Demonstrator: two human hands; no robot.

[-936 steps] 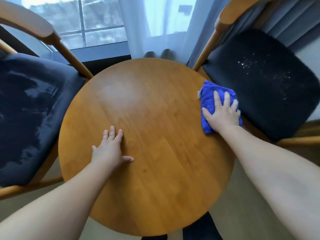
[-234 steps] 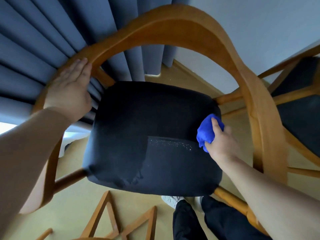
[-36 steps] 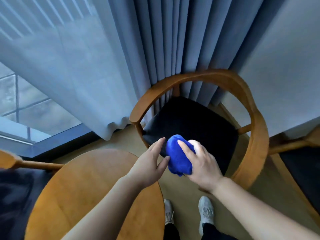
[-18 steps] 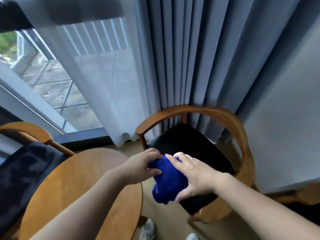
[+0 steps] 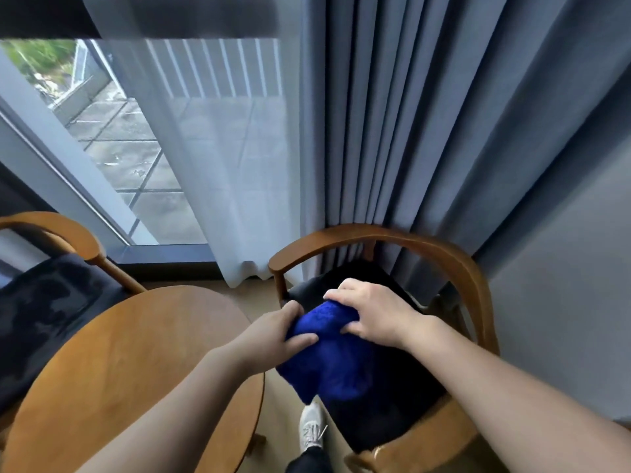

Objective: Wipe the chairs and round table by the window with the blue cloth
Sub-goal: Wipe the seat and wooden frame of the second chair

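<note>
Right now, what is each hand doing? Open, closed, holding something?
Left hand: closed, gripping the left edge of the blue cloth.
Right hand: closed, gripping the top right of the same cloth, held above the chair.

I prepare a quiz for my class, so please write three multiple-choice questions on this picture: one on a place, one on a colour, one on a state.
1. Where is the blue cloth?
A. flat on the table.
B. in the air before the chair by the curtain.
C. on the floor.

2. What colour is the round table?
A. white.
B. brown wood.
C. green.

3. What does the left hand do?
A. presses the table.
B. hangs free.
C. grips the cloth.

Key: 1 B, both hands hold it up there; 2 B, its top shows warm wood grain; 3 C, its thumb and fingers pinch the cloth, as the right hand does.
</note>
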